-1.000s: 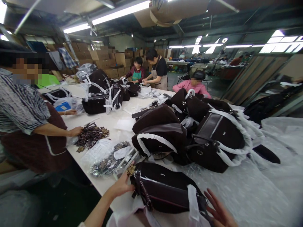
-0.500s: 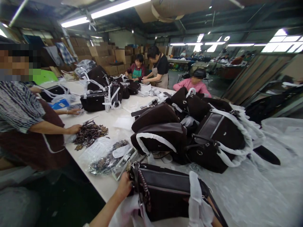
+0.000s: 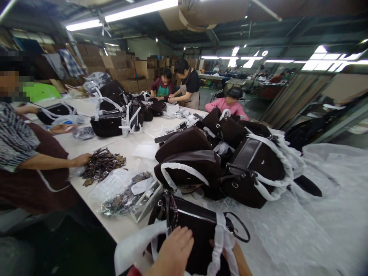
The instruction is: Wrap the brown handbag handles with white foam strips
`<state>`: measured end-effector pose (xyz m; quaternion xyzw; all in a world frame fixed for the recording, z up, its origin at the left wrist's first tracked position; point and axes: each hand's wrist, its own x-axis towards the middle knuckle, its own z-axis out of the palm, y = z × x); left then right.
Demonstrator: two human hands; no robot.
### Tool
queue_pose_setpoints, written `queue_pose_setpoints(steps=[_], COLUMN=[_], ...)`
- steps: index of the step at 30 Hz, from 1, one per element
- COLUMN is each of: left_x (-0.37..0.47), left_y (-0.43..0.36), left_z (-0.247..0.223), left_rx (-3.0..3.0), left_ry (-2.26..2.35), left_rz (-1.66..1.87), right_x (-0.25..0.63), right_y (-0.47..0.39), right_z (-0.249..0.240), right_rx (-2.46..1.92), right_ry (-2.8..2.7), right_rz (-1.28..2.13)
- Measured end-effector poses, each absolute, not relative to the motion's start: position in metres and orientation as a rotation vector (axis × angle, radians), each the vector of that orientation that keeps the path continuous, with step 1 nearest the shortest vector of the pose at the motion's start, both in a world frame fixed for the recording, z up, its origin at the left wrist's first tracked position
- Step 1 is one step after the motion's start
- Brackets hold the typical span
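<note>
A black handbag (image 3: 201, 234) lies at the near edge of the table in front of me, its handles wrapped in white paper and a dark tassel charm (image 3: 174, 209) at its left end. My left hand (image 3: 176, 247) rests on the front of this bag, fingers stretched out and pressed flat. At the bag's right side is my right hand (image 3: 234, 255), partly behind a white-wrapped handle (image 3: 219, 241). One fingertip shows against the bag; the other fingers are hidden. A thin black strap loop (image 3: 244, 228) sticks out from the right end.
More black handbags (image 3: 186, 165) are piled just beyond. Bagged charms (image 3: 123, 199) and a loose heap of charms (image 3: 105, 165) lie left, where a co-worker's hand (image 3: 82, 159) touches the heap. Clear plastic sheeting (image 3: 293, 234) covers the right side. Other people work farther back.
My left hand has moved from the bag's upper left corner and its charm down onto the front panel. The bag has turned somewhat, and its tassel charm now hangs at the left end.
</note>
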<state>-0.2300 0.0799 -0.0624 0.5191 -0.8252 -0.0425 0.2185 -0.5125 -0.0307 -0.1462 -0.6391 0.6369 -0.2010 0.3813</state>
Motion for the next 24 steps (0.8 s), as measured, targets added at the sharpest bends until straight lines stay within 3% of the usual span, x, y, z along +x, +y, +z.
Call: queue_pose_setpoints(steps=[4,8,24], left_x=[-0.257,-0.252,-0.274], left_y=[0.054,0.037,0.075], left_z=[-0.107,-0.126,-0.084], left_rx=[1.667,1.671,1.838], left_ry=[-2.469,-2.45,-2.512], left_rz=[-0.471,-0.612,-0.933], right_x=[-0.506,-0.501,-0.505], right_y=[-0.037,-0.035,-0.016], right_z=[-0.133,-0.118,-0.125], right_rx=[-1.63,-1.634,-1.454], right_ry=[1.574,1.555,1.472], right_rz=[-0.501,-0.492,-0.591])
